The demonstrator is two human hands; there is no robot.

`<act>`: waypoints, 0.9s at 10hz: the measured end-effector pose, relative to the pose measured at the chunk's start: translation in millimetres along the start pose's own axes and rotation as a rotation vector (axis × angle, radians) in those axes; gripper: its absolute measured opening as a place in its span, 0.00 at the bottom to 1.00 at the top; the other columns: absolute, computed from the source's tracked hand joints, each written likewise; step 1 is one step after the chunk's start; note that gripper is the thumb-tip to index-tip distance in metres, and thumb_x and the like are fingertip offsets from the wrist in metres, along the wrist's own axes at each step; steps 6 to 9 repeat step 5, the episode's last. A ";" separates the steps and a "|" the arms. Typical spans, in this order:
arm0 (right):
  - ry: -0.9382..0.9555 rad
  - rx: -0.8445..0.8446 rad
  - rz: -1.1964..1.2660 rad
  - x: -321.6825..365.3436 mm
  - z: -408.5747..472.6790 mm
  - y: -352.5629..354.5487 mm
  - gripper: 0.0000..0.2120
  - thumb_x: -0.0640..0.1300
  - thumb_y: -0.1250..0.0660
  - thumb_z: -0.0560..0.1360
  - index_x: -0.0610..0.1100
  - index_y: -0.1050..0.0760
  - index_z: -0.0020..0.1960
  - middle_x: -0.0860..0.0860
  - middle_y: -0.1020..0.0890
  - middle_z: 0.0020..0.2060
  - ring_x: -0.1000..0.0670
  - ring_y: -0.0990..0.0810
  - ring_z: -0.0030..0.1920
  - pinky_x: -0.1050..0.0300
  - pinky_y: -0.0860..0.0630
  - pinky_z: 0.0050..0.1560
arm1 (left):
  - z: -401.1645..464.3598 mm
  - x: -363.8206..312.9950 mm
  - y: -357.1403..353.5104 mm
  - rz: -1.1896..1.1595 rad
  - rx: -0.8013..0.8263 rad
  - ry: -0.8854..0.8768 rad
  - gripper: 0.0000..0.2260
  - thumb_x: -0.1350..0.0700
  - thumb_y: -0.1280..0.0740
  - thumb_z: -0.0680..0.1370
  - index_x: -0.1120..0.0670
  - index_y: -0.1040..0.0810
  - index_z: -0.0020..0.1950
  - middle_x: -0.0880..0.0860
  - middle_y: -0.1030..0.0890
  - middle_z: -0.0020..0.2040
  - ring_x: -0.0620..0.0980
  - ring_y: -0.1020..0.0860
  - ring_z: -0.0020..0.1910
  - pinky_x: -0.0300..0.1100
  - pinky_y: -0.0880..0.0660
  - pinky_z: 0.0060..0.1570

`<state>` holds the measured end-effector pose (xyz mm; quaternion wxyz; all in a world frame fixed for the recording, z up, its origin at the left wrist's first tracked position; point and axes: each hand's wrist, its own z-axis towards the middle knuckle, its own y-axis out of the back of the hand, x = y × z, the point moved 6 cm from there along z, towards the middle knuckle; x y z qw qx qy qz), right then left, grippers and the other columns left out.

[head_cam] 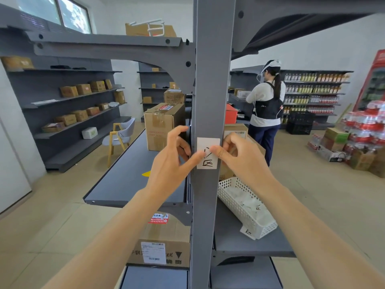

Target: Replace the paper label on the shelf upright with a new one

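Observation:
A white paper label (208, 146) with black handwritten marks sits flat on the grey shelf upright (212, 90) at about chest height. My left hand (170, 163) comes in from the left, its thumb pressed on the label's left middle. From the right, my right hand (239, 157) has its thumb on the label's centre. The other fingers of both hands curl beside the upright. A white plastic basket (233, 190) holding several similar paper labels rests on the shelf just right of the upright, and one label (248, 232) lies beside it.
Cardboard boxes stand on the shelf left of the upright (164, 126) and on the lower level (164, 240). A person (266, 105) stands with their back turned at the right rear. Wall shelves with boxes line the left, and bottled goods (366, 130) stand far right.

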<state>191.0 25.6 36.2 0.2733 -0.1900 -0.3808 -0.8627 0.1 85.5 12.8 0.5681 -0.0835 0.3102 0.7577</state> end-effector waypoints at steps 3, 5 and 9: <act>-0.093 0.108 -0.075 -16.3 -29.5 -18.1 0.21 0.65 0.26 0.71 0.53 0.32 0.37 0.57 0.19 0.32 0.54 0.22 0.36 0.52 0.26 0.37 | -35.0 17.1 -13.6 0.050 0.059 0.099 0.31 0.30 0.36 0.73 0.40 0.42 0.70 0.40 0.22 0.46 0.43 0.20 0.41 0.42 0.18 0.35; -0.194 0.097 0.072 -16.3 -33.1 -19.5 0.18 0.59 0.25 0.74 0.51 0.29 0.38 0.55 0.18 0.35 0.48 0.17 0.36 0.48 0.20 0.39 | -40.4 17.3 -19.7 -0.269 0.082 0.304 0.27 0.36 0.31 0.73 0.40 0.38 0.66 0.50 0.20 0.45 0.53 0.19 0.39 0.52 0.17 0.44; -0.194 0.097 0.072 -16.3 -33.1 -19.5 0.18 0.59 0.25 0.74 0.51 0.29 0.38 0.55 0.18 0.35 0.48 0.17 0.36 0.48 0.20 0.39 | -40.4 17.3 -19.7 -0.269 0.082 0.304 0.27 0.36 0.31 0.73 0.40 0.38 0.66 0.50 0.20 0.45 0.53 0.19 0.39 0.52 0.17 0.44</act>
